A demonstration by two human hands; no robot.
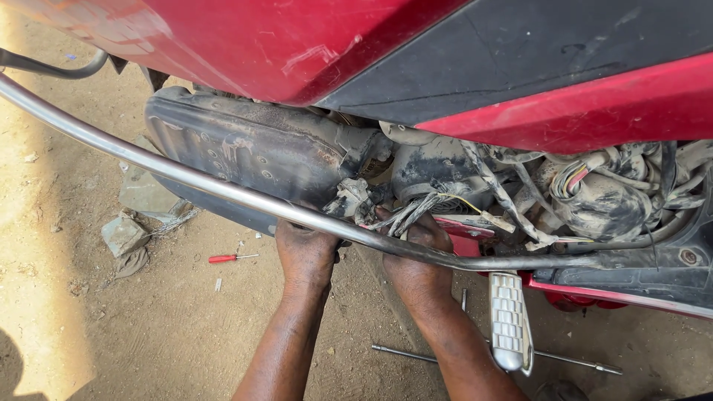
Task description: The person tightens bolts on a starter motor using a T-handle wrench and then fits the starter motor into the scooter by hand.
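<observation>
I look down at the side of a red scooter with its dusty black engine case exposed. A chrome guard bar runs diagonally across in front of it. My left hand reaches up under the bar, its fingers hidden beneath the engine. Beside it my right hand also goes under the bar, next to a bundle of dusty wires and a red part. What either hand grips is hidden.
A red-handled screwdriver lies on the sandy ground to the left. A long metal rod lies on the ground at the right. A ribbed silver footrest hangs down close to my right forearm. Broken stones sit under the engine's left end.
</observation>
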